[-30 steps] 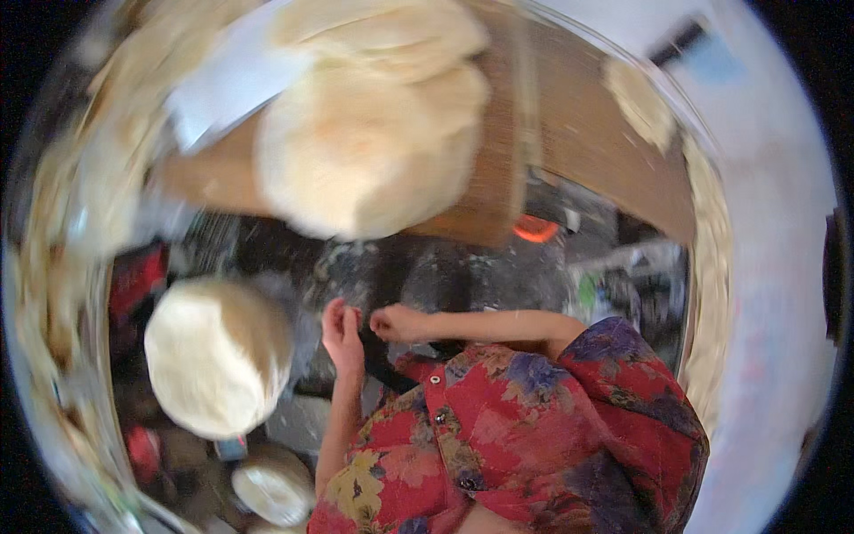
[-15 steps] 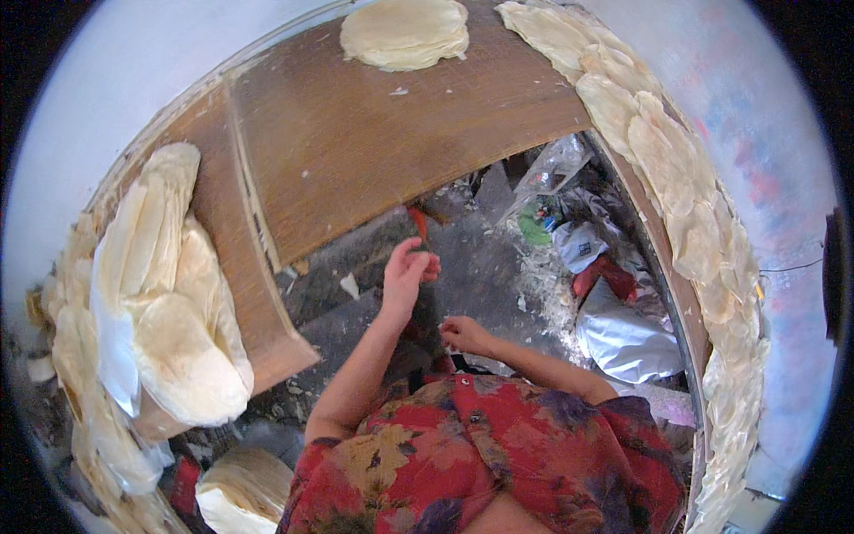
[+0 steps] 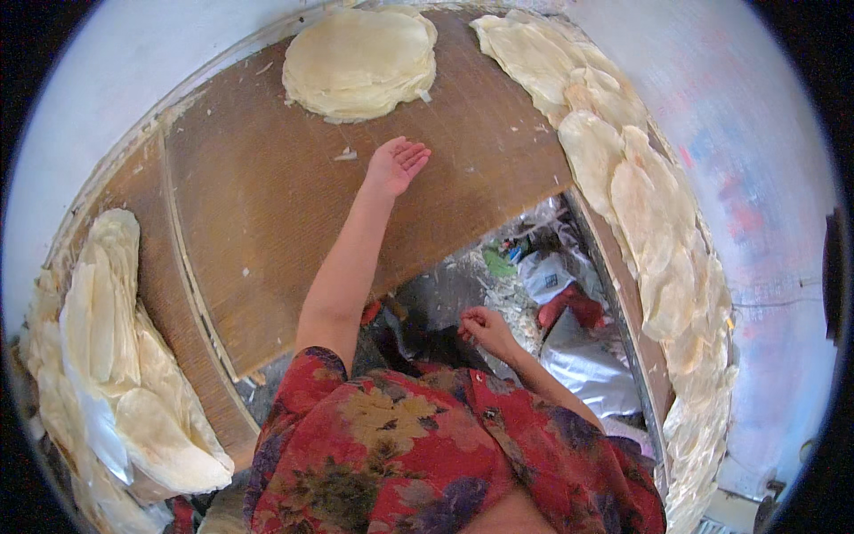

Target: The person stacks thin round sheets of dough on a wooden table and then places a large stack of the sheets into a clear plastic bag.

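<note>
Brown wood makes a big table [image 3: 267, 214] that fills the middle and top of the frame. Long rows of thin, pale round sheets [image 3: 649, 196] lie along the right edge, and more are heaped at the lower left. One neat round stack [image 3: 360, 62] sits at the top middle. It looks light, soft and floppy, and easy to tear, so sliding flat fingers under its near edge seems best. Just below it, not touching, the left hand [image 3: 396, 165] is spread flat with nothing in it. Low down, the right hand [image 3: 480, 327] is loosely curled and looks bare.
</note>
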